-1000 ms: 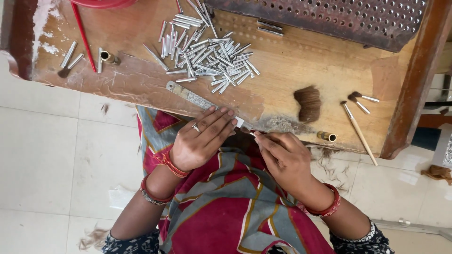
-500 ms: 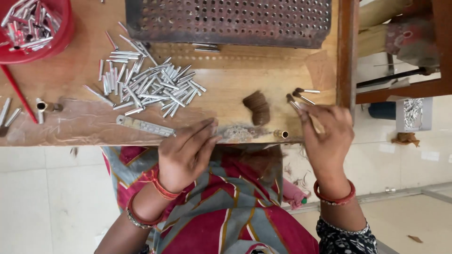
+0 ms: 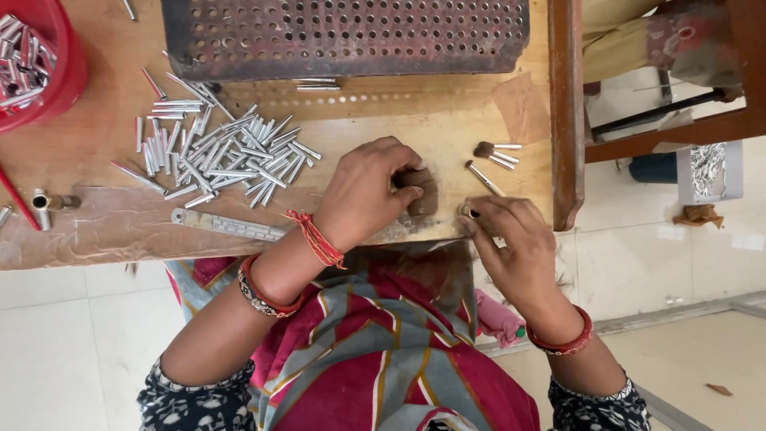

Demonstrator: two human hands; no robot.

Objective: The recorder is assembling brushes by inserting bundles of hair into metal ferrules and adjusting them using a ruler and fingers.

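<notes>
My left hand [image 3: 369,191] rests on the wooden table [image 3: 96,231] with its fingertips pinching a brown tuft of hair [image 3: 421,191]. My right hand [image 3: 511,243] is at the table's front edge, its fingers closed around a small metal tube [image 3: 465,211] whose end shows at the fingertips. Just beyond that hand lie finished small brushes [image 3: 488,150] with metal ferrules. A loose pile of silver metal tubes [image 3: 215,152] is spread to the left of my left hand. A metal ruler [image 3: 227,226] lies near the front edge by my left wrist.
A perforated metal tray [image 3: 343,36] sits at the back of the table. A red bowl [image 3: 48,64] of metal tubes stands at the far left. A wooden frame post [image 3: 565,112] borders the table on the right. White tiled floor lies below.
My left hand has moved right from the table's front edge onto the brown tuft. My right hand has come down from the brushes to the front edge. The view has shifted right.
</notes>
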